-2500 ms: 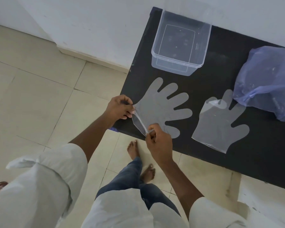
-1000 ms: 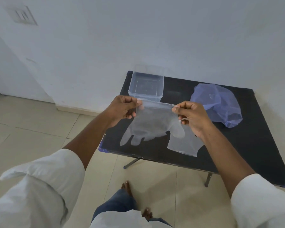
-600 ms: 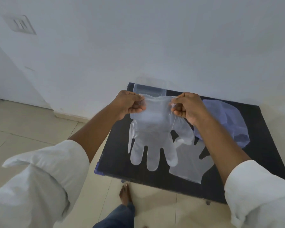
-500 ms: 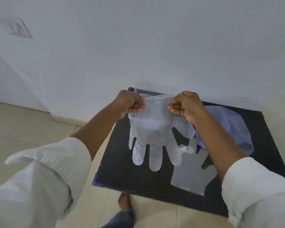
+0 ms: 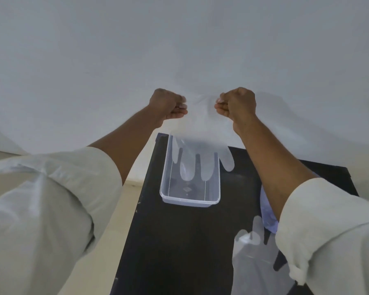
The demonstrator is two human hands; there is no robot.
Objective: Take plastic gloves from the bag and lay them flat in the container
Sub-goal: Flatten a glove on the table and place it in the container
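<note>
Over the clear container [image 5: 190, 184], I've got the glove [image 5: 200, 145] hanging fingers-down, so it should drop in flat. Left hand [image 5: 168, 106] and right hand [image 5: 238, 104] each pinch a cuff corner, keeping it spread; the second glove [image 5: 251, 256] waits on the table [image 5: 179, 241] beside the bag [image 5: 266, 207].

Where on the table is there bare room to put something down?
Bare black table runs from the container to the near edge, left of the second glove. A smaller patch lies right of the container. The near right is crowded: that glove, the bag, the right arm. Both hands hold a glove over the container.
</note>
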